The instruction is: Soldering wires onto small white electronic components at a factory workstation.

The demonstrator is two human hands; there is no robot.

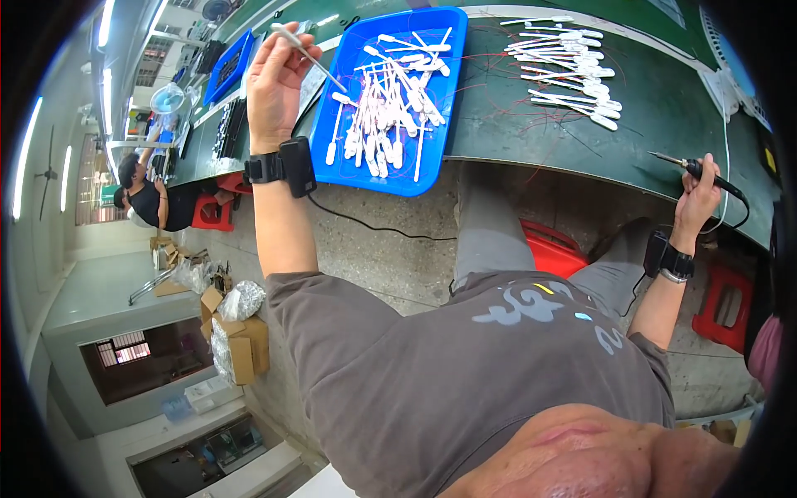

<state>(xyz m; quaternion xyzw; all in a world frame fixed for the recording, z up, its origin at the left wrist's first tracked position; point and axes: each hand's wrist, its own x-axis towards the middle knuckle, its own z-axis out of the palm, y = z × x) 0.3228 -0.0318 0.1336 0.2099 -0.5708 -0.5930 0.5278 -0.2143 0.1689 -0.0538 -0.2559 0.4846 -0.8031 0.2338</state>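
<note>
A grey-shirted person (465, 373), left hand (280, 79) half-curled round a silvery rod (288, 35), grips a black-handled soldering iron (689, 165), right hand (700, 203) closed.

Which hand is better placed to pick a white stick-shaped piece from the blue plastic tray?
Probably the left hand: it is beside the blue plastic tray, its slim grey tool pointing toward the white stick-shaped pieces. The right hand is farther off, holding a black-handled soldering iron.

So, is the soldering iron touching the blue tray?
Apart: the head view shows plenty of green table between the soldering iron and the blue tray.
</note>
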